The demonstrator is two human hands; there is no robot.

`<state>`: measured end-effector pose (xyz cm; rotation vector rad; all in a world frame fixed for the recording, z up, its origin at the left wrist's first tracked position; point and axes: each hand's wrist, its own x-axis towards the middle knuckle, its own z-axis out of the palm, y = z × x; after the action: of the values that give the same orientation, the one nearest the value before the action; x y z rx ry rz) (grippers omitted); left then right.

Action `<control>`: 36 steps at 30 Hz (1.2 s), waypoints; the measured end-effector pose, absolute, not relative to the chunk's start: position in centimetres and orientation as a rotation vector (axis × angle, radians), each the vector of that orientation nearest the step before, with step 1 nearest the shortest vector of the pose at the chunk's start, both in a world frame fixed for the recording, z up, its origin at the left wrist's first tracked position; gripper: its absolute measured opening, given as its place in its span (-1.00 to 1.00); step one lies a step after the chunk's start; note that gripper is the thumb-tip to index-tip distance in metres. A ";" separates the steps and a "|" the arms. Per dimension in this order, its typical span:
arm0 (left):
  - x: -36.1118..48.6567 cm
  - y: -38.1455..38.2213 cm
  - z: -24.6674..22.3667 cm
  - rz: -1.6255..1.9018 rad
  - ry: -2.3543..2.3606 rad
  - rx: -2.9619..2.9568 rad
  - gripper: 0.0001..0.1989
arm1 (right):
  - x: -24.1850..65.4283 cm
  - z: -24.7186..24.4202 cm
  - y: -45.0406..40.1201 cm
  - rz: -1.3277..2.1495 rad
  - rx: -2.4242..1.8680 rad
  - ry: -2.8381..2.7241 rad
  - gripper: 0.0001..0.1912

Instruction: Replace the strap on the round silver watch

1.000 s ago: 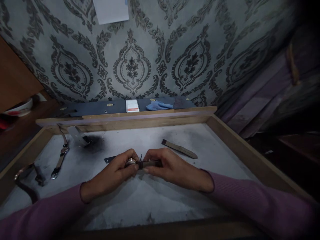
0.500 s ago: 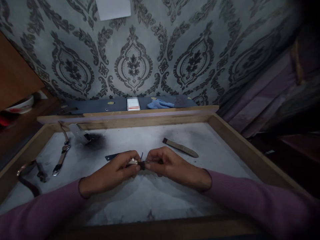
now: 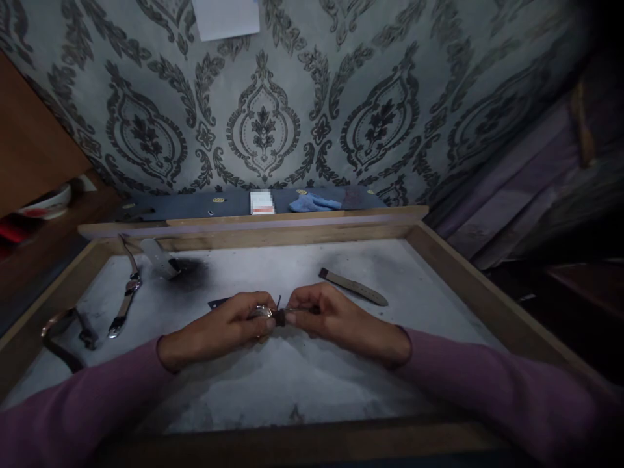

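Observation:
My left hand (image 3: 238,322) is closed around a round metal watch case (image 3: 262,312), whose shiny edge shows between thumb and fingers. Against the case's right side, my right hand (image 3: 322,315) pinches a short dark watch strap (image 3: 279,318). Whether strap and case are joined, I cannot tell. A thin dark pointed bit (image 3: 279,301) sticks up between my fingertips. Behind my left hand lies a dark flat strip (image 3: 217,303), mostly covered. A loose brown strap with holes (image 3: 353,287) rests beyond my right hand.
The white-bottomed wooden tray (image 3: 292,242) has raised sides. At its left lie a watch with a strap (image 3: 127,296), a curved dark-strapped watch (image 3: 53,335) and a pale upright strap piece (image 3: 158,258). Behind the rim are a blue cloth (image 3: 316,202) and a small white box (image 3: 262,203).
The view has shifted slightly, so the tray's contents appear a little further right. My left hand and the watch case have tilted a little; both hands keep their hold.

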<state>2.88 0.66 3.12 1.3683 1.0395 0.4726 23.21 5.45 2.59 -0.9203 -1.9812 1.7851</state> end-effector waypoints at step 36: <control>2.3 0.9 2.5 0.584 0.963 1.217 -0.82 | 23.8 3.8 4.8 1.242 -0.860 -2.304 -0.78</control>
<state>2.30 0.91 2.54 1.2169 0.9627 0.5837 23.78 4.76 3.81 -0.8597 -2.3042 1.2422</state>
